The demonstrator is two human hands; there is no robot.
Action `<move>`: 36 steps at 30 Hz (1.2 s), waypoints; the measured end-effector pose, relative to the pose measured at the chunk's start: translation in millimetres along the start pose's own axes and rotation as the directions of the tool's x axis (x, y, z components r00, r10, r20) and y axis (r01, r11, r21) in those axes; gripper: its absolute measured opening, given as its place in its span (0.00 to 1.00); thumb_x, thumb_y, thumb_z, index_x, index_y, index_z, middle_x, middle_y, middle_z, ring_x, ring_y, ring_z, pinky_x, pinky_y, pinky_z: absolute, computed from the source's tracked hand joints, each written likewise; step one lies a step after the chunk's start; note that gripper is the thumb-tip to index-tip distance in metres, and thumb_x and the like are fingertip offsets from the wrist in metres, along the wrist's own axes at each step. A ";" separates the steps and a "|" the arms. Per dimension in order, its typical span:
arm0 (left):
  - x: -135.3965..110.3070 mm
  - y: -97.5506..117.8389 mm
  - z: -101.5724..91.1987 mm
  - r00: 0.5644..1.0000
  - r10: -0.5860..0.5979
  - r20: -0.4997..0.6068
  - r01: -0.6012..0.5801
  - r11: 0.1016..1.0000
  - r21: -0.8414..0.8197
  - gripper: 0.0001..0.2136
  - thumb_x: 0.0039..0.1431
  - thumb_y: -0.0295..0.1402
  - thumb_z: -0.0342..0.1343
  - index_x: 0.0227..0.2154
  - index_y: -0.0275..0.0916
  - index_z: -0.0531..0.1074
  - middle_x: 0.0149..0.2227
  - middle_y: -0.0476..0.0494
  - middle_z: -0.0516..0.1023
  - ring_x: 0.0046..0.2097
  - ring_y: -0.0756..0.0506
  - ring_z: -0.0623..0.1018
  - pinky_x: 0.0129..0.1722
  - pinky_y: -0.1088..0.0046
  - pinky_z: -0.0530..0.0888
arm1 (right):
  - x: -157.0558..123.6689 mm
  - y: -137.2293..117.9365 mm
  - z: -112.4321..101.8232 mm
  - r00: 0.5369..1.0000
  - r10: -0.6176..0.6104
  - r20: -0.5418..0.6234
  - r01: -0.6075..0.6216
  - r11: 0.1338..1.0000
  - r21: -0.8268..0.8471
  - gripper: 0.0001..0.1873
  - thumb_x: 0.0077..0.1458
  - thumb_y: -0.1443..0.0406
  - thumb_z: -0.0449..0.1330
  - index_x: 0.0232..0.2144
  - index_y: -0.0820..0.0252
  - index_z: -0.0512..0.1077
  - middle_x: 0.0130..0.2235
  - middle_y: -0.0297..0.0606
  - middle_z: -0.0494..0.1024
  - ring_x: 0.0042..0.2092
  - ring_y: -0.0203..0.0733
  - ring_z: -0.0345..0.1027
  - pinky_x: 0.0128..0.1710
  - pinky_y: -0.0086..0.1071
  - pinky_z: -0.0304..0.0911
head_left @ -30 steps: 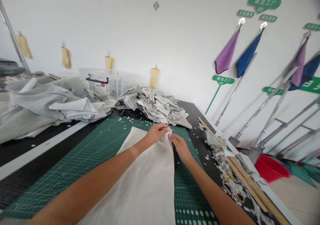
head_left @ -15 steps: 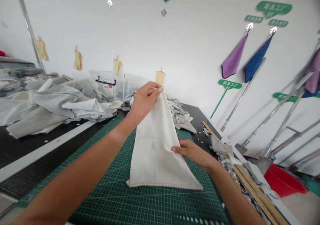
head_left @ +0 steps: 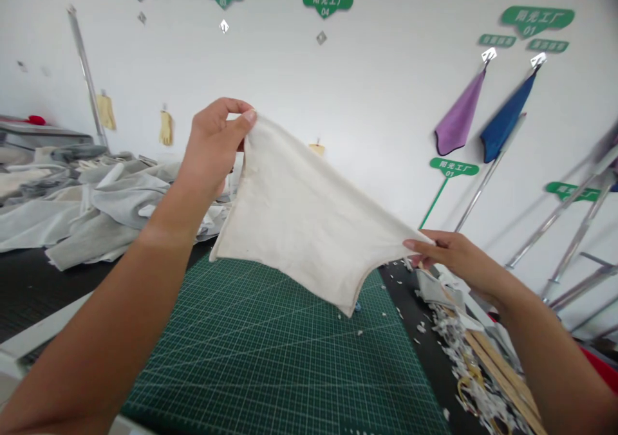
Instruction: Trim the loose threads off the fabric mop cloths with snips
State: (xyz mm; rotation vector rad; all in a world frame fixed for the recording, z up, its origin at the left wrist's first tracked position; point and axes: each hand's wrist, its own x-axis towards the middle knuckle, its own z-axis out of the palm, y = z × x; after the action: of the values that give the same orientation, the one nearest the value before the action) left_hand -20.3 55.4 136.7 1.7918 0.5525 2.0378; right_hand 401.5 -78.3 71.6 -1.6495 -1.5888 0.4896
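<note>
Nearest me, both forearms run out of the picture, and the green cutting mat (head_left: 280,358) shows dots sliced off at its bottom edge. To the right, yellow loops (head_left: 466,390) sit half buried in pale scraps (head_left: 447,332); I can't make out what they belong to. The cream cloth (head_left: 304,210) hangs slanted over the mat between the hands: my left hand (head_left: 215,140) pinches its upper corner, and my right hand (head_left: 456,258) grips the lower right end, some fingertips hidden. I can't tell whether the lowest tip touches the mat; a small blue thing (head_left: 358,307) peeks out there. Beyond, the left forearm covers part of the grey fabric heap (head_left: 116,197), and the cloth blocks most of a yellow glove (head_left: 317,148) on the wall.
</note>
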 end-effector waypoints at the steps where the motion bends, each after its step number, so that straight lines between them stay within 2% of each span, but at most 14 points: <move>1: 2.0 1.1 -4.3 1.000 -0.013 -0.011 0.013 1.000 -0.009 0.06 0.63 0.33 0.59 0.39 0.36 0.71 0.27 0.50 0.73 0.25 0.54 0.69 0.29 0.75 0.69 | -0.7 -2.8 -7.2 0.999 -0.021 -0.042 0.022 1.000 0.022 0.19 0.50 0.50 0.69 0.33 0.60 0.80 0.32 0.42 0.81 0.32 0.40 0.73 0.33 0.30 0.67; 4: 6.7 3.4 -16.0 0.997 -0.040 -0.069 0.039 0.999 -0.015 0.06 0.62 0.31 0.59 0.39 0.35 0.70 0.28 0.49 0.72 0.26 0.55 0.69 0.29 0.76 0.70 | -2.2 -9.1 -23.1 0.984 -0.094 -0.154 0.116 0.983 0.141 0.17 0.52 0.52 0.68 0.37 0.58 0.80 0.40 0.43 0.81 0.42 0.43 0.74 0.40 0.30 0.70; 7: 8.7 3.4 -24.9 0.992 -0.041 -0.116 0.044 0.999 0.021 0.07 0.62 0.32 0.58 0.41 0.36 0.70 0.30 0.49 0.71 0.27 0.54 0.69 0.32 0.74 0.71 | -3.6 -16.0 -28.4 0.965 -0.114 -0.235 0.178 0.945 0.274 0.16 0.54 0.53 0.68 0.40 0.57 0.79 0.43 0.42 0.80 0.47 0.44 0.74 0.44 0.29 0.71; 12: 6.1 -3.8 -31.6 0.997 -0.051 -0.056 0.055 0.996 0.064 0.11 0.65 0.37 0.56 0.44 0.37 0.69 0.33 0.46 0.71 0.32 0.51 0.71 0.40 0.66 0.73 | -4.8 -29.9 -18.8 0.971 -0.114 -0.209 0.209 0.829 0.518 0.14 0.58 0.53 0.63 0.38 0.56 0.77 0.42 0.40 0.80 0.42 0.40 0.74 0.44 0.30 0.73; 15: 4.4 -9.6 -31.7 0.997 -0.059 -0.055 0.062 0.997 0.049 0.11 0.65 0.38 0.57 0.44 0.36 0.69 0.32 0.46 0.72 0.31 0.52 0.70 0.38 0.66 0.74 | -4.3 -33.3 -10.4 0.982 -0.109 -0.155 0.180 0.788 0.589 0.12 0.59 0.54 0.63 0.36 0.55 0.75 0.39 0.39 0.79 0.38 0.39 0.74 0.39 0.29 0.73; 18: 2.1 -12.8 -29.3 0.993 -0.093 -0.078 0.097 0.994 0.042 0.11 0.64 0.37 0.58 0.43 0.35 0.70 0.31 0.47 0.72 0.29 0.53 0.70 0.33 0.69 0.73 | -4.2 -33.9 -3.1 0.978 -0.090 -0.190 0.186 0.793 0.581 0.09 0.58 0.57 0.64 0.39 0.54 0.75 0.39 0.37 0.78 0.37 0.36 0.72 0.37 0.26 0.70; 21: -5.8 -9.4 -21.1 0.992 -0.125 -0.001 0.125 0.991 0.040 0.10 0.62 0.37 0.59 0.40 0.36 0.72 0.31 0.45 0.74 0.29 0.51 0.72 0.27 0.74 0.70 | -6.7 -38.3 5.0 0.979 -0.090 -0.183 0.179 0.812 0.556 0.11 0.57 0.57 0.65 0.39 0.56 0.75 0.39 0.37 0.77 0.36 0.36 0.70 0.37 0.25 0.69; 23: -16.6 -1.6 -10.1 0.979 -0.132 0.156 0.127 0.991 0.042 0.09 0.61 0.38 0.60 0.39 0.38 0.74 0.32 0.43 0.76 0.30 0.49 0.74 0.25 0.75 0.70 | -10.8 -45.4 13.0 0.985 -0.113 -0.131 0.166 0.828 0.535 0.13 0.57 0.54 0.64 0.37 0.57 0.75 0.37 0.38 0.76 0.36 0.37 0.69 0.37 0.26 0.69; 24: -23.7 3.7 -2.7 0.957 -0.138 0.257 0.130 0.990 0.045 0.09 0.61 0.39 0.60 0.39 0.39 0.75 0.33 0.43 0.77 0.32 0.48 0.75 0.26 0.74 0.71 | -13.6 -49.9 18.1 0.987 -0.123 -0.108 0.162 0.838 0.522 0.15 0.57 0.53 0.64 0.38 0.58 0.75 0.37 0.38 0.76 0.36 0.38 0.69 0.37 0.27 0.68; 26: -40.4 16.0 15.3 0.874 -0.152 0.462 0.144 0.988 0.054 0.08 0.60 0.40 0.59 0.38 0.41 0.76 0.35 0.42 0.79 0.36 0.46 0.77 0.31 0.72 0.74 | -20.0 -59.7 30.7 0.988 -0.136 -0.072 0.154 0.857 0.491 0.18 0.57 0.51 0.64 0.40 0.58 0.76 0.37 0.39 0.76 0.37 0.39 0.69 0.37 0.27 0.68; 30: -76.3 32.6 56.5 0.634 -0.146 0.760 0.166 0.985 0.051 0.08 0.60 0.40 0.58 0.36 0.44 0.77 0.42 0.43 0.79 0.45 0.44 0.77 0.42 0.69 0.75 | -31.7 -76.5 60.9 0.987 -0.157 0.035 0.127 0.895 0.428 0.21 0.57 0.49 0.63 0.44 0.57 0.77 0.39 0.39 0.76 0.39 0.41 0.69 0.38 0.29 0.67; 31: -84.6 33.2 65.8 0.579 -0.133 0.804 0.174 0.984 0.037 0.08 0.61 0.40 0.57 0.36 0.44 0.77 0.42 0.44 0.79 0.45 0.44 0.77 0.43 0.68 0.74 | -33.6 -79.1 67.9 0.984 -0.166 0.069 0.123 0.903 0.413 0.21 0.57 0.49 0.63 0.44 0.57 0.77 0.39 0.39 0.76 0.40 0.41 0.69 0.38 0.29 0.67; 33: -99.6 30.1 81.3 0.502 -0.124 0.856 0.215 0.976 0.015 0.08 0.62 0.40 0.56 0.36 0.43 0.76 0.40 0.44 0.79 0.44 0.45 0.76 0.43 0.68 0.73 | -35.5 -81.4 79.6 0.978 -0.180 0.109 0.123 0.909 0.399 0.20 0.59 0.50 0.61 0.46 0.57 0.76 0.40 0.39 0.77 0.42 0.41 0.69 0.39 0.30 0.66; 36: -115.6 18.4 95.3 0.460 -0.165 0.873 0.318 0.948 0.011 0.09 0.62 0.40 0.55 0.36 0.41 0.76 0.36 0.44 0.78 0.39 0.46 0.75 0.39 0.70 0.71 | -32.3 -76.4 89.2 0.981 -0.169 0.092 0.116 0.900 0.419 0.19 0.59 0.51 0.61 0.47 0.56 0.76 0.42 0.37 0.77 0.43 0.41 0.69 0.41 0.30 0.66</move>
State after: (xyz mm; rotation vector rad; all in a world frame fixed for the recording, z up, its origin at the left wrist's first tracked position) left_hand 88.1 -15.5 59.2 2.1708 0.2749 0.7218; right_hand 280.6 -92.2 65.4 -1.1928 -1.5533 0.8056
